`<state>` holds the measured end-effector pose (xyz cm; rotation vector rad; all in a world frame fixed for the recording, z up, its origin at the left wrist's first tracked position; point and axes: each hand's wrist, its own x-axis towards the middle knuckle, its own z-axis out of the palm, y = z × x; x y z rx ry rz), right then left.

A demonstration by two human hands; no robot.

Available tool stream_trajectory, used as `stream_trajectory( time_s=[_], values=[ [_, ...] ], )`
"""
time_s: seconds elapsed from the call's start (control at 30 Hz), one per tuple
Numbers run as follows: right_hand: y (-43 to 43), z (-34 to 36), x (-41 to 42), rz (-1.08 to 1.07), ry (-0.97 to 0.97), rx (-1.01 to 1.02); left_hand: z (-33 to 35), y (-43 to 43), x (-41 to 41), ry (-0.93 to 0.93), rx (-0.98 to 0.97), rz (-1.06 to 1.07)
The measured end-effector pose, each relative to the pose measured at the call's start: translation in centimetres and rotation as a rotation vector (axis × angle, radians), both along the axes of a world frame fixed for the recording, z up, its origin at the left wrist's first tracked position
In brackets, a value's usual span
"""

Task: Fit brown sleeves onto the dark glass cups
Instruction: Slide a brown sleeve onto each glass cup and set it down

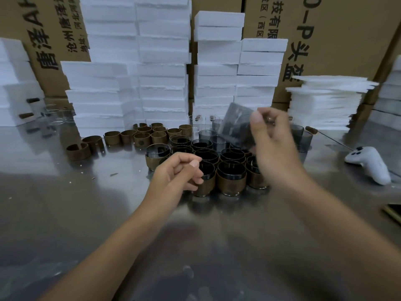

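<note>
Our forearms cross the steel table (86, 213), one bare cup lifted

Right hand (273, 137) pinches a dark glass cup (236, 124), tilted and blurred, at one o'clock above the sleeved cups (231, 177); left hand (178, 172) hovers loosely curled at their nine o'clock, holding nothing we can see. Loose brown sleeves (142, 137) lie at ten o'clock, well apart from the lifted cup. We judge a fingertip grip on smooth glass could slip, dropping it onto the packed rims below; reaching left for a sleeve could knock the nearest cups.
</note>
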<state>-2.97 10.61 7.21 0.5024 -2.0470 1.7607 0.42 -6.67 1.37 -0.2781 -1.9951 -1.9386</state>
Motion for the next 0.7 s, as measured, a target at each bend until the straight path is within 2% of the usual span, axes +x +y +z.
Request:
stream_trajectory(
  time_s=[0.23,0.53,0.7],
  values=[
    [-3.3,-5.6,2.8,0.079,-0.061,-0.126,0.2,0.0,0.2,-0.017,-0.036,-0.042],
    [-3.3,-7.2,2.3,0.222,-0.133,0.033,-0.2,0.1,-0.2,0.030,-0.039,-0.069],
    [-3.6,-7.8,2.0,0.260,-0.125,0.031,-0.4,0.0,-0.3,0.037,-0.070,-0.032]
  ],
)
